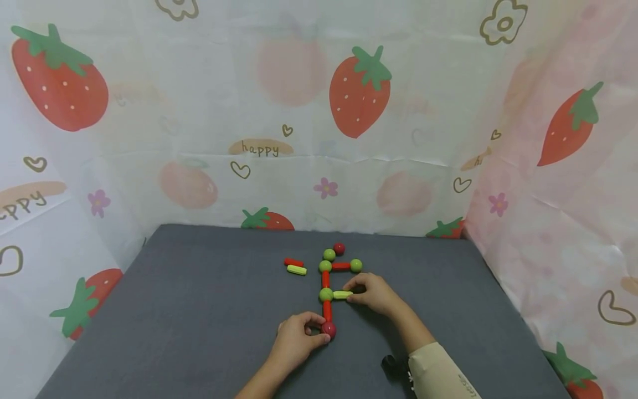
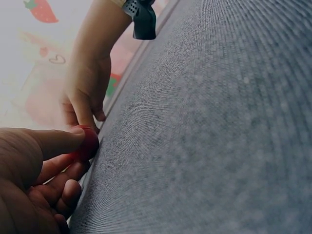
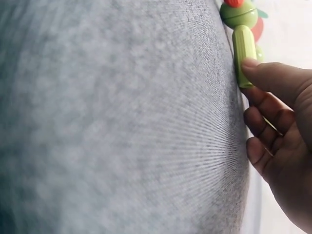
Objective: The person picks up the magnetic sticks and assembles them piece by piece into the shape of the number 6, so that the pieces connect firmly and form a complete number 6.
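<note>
A chain of balls and rods lies on the dark grey table. My left hand (image 1: 294, 339) pinches the dark red ball (image 1: 329, 330) at its near end between thumb and fingers. From that ball a red rod (image 1: 327, 311) runs to a green ball (image 1: 326, 295). My right hand (image 1: 377, 293) pinches the outer end of a yellow-green rod (image 1: 341, 295), whose other end meets this green ball. Farther up, another red rod (image 1: 325, 279) leads to a second green ball (image 1: 325, 266). A red rod (image 1: 341, 266) joins that one to a green ball (image 1: 356, 265) on the right.
At the far end are a green ball (image 1: 329, 254) and a dark red ball (image 1: 339, 248). Left of the chain lie a loose red rod (image 1: 293, 262) and a yellow-green rod (image 1: 297, 270). A strawberry-print cloth (image 1: 299, 183) hangs behind the grey table (image 1: 199, 310).
</note>
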Motion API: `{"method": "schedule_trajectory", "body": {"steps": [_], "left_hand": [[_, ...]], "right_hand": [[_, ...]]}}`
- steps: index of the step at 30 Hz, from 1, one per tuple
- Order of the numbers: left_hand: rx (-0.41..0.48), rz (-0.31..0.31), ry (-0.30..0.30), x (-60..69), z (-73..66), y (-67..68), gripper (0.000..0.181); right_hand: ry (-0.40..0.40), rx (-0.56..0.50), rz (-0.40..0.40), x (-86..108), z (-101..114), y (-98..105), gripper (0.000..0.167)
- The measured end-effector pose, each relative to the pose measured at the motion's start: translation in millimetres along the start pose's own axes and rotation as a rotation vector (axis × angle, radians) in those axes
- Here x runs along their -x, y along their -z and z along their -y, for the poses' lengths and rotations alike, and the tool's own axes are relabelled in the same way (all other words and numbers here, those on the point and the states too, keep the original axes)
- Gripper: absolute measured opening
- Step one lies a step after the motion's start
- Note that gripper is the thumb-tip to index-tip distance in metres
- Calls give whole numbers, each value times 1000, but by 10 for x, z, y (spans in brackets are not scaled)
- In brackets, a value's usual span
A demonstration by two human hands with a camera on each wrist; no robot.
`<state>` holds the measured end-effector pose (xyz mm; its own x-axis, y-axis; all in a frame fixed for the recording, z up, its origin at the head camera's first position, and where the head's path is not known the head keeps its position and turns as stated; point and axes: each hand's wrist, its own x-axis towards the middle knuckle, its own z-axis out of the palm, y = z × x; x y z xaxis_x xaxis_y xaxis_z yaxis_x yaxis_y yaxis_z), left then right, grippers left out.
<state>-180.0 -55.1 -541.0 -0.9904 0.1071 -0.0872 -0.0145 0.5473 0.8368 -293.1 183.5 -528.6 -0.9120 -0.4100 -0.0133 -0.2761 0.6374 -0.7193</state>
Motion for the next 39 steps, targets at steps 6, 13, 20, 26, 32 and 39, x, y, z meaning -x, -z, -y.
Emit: {"method": "schedule_trajectory", "body": {"steps": [6,13,20,26,32,39], "left_hand": [[5,5,4,-6,5,-1,29],[1,-7,-11,1,2,-2,28],[-3,-7,-19,-5,9,-8,28],[3,-2,-13,0,5,4,28],[17,4,-22,6,6,14,27],[29,0,-37,18,13,19,27]], "right_hand": [[6,18,19,3,21,33,16],[22,96,96,-14,113,156,16],[32,136,145,-70,169,250,15],[42,173,147,-145,339,317,17],[41,187,147,-312,592,368,22],[113,209,166,-626,847,347,18]]}}
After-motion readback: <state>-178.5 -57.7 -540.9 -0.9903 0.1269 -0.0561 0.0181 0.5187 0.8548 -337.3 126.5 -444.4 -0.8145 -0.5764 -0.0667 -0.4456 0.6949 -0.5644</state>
